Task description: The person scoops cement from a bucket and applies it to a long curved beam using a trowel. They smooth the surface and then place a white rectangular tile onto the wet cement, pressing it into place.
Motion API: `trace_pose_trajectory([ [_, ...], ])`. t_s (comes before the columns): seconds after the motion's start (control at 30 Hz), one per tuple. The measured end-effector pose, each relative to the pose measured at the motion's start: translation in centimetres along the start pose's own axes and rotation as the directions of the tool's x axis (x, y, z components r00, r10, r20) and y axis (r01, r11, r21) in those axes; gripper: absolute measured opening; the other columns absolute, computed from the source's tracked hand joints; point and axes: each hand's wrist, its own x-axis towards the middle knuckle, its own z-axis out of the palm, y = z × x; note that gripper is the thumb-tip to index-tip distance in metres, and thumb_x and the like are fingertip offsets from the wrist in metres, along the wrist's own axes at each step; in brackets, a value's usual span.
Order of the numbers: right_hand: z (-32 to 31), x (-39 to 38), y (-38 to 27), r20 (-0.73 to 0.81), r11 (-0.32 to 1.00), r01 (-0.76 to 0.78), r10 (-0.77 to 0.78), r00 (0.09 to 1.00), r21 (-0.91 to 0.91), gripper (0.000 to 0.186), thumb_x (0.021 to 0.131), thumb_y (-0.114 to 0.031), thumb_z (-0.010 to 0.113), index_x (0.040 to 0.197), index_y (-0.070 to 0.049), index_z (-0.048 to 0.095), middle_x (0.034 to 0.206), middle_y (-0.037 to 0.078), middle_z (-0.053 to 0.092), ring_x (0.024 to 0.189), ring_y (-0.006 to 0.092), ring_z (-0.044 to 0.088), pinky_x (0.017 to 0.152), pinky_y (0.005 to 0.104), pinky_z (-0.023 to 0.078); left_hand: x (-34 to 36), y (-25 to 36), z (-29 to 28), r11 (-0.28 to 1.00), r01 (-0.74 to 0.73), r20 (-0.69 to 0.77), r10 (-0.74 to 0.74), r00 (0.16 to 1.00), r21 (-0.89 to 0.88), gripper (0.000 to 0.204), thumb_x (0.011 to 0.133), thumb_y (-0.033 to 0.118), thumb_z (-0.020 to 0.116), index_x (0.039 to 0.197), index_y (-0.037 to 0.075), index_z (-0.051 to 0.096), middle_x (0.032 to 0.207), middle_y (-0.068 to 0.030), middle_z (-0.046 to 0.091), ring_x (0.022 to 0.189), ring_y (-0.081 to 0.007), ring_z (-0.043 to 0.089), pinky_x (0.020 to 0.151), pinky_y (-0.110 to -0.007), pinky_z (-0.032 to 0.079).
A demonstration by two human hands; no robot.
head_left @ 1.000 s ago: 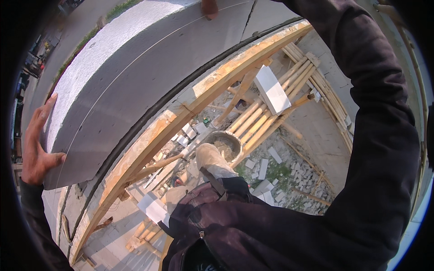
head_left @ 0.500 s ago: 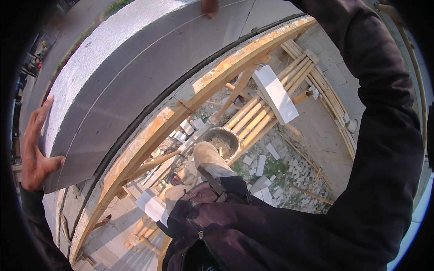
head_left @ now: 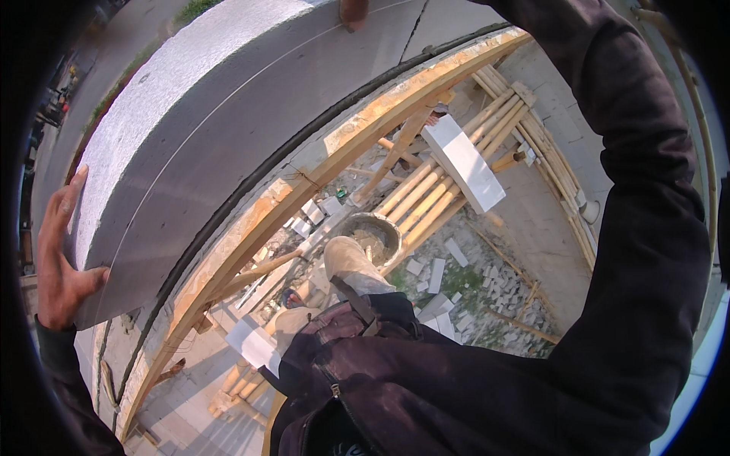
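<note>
A long pale-grey aerated concrete block (head_left: 205, 144) lies along the top of the wall at upper left, its rough upper face sunlit. My left hand (head_left: 65, 266) clasps its near-left end, thumb on the smooth side facing me, fingers at the end and upper edge. At the block's far right, a digit of my right hand (head_left: 353, 14) presses on the same side face; the rest of that hand is hidden or out of view. A thin pale string (head_left: 163, 163) runs along this face. Dark mortar (head_left: 251, 181) shows beneath the block.
A wooden beam (head_left: 312, 178) follows the wall below the block. Under me are bamboo poles (head_left: 422, 209), a round mortar bucket (head_left: 391, 232), a white block (head_left: 464, 163) and another white block (head_left: 255, 343). Broken block pieces (head_left: 502, 289) litter the ground far below.
The dark joint at the block's right end looks slightly wider. Both hands keep their hold on the block, and the view has shifted a little.
</note>
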Motion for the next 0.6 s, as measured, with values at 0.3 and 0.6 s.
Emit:
trace_pose_trajectory([
  [0.3,-4.1,-3.1,4.8,-0.404,0.971,0.035,0.065,0.912,0.235,0.067,0.087,-0.03,0.07,0.142,0.001,0.047,0.143,0.017,0.051,0.133,0.0277,0.047,0.113,0.04,0.037,-0.5,1.2,-1.0,0.993,0.113,0.092,-0.108,0.99,-0.042,0.129,0.05,0.088,0.069,0.151,0.012,0.041,0.128,-0.0192,0.05,0.123,-0.0357,0.05,0.107,-0.049,0.037],
  [0.6,-3.4,-6.8,12.6,-0.55,0.986,-0.159,0.107,0.828,-0.048,0.014,0.076,-0.01,0.071,0.087,-0.002,0.074,0.076,0.007,0.071,0.073,0.0162,0.066,0.067,0.0343,0.053,-0.5,1.1,-0.5,1.0,0.024,-0.013,-0.023,1.0,0.016,0.121,0.052,0.083,0.068,0.15,0.017,0.042,0.12,-0.0209,0.05,0.111,-0.0359,0.058,0.099,-0.051,0.046],
])
